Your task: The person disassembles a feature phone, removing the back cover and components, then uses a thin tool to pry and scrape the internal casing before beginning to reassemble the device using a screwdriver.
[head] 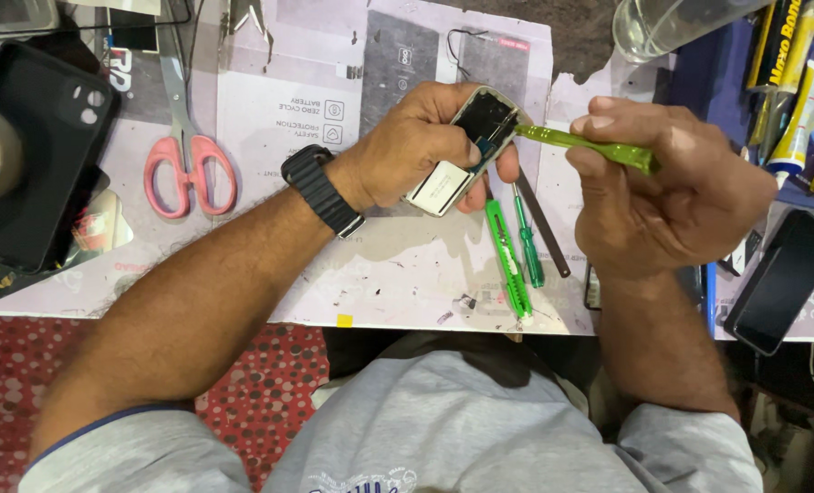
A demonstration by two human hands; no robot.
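Note:
My left hand (421, 141) grips an opened phone (466, 151) with its back off, tilted above the work mat; a white battery shows at its lower end. My right hand (672, 187) holds a green-handled screwdriver (599, 146), whose tip reaches into the upper part of the phone's open body. A black watch sits on my left wrist.
On the white mat (270, 110) lie two more green screwdrivers (516, 251) and a dark rod beneath the phone. Pink-handled scissors (188, 169) lie at left beside a black phone case (42, 155). A dark phone (781, 278) and glue tubes (795, 100) sit at right.

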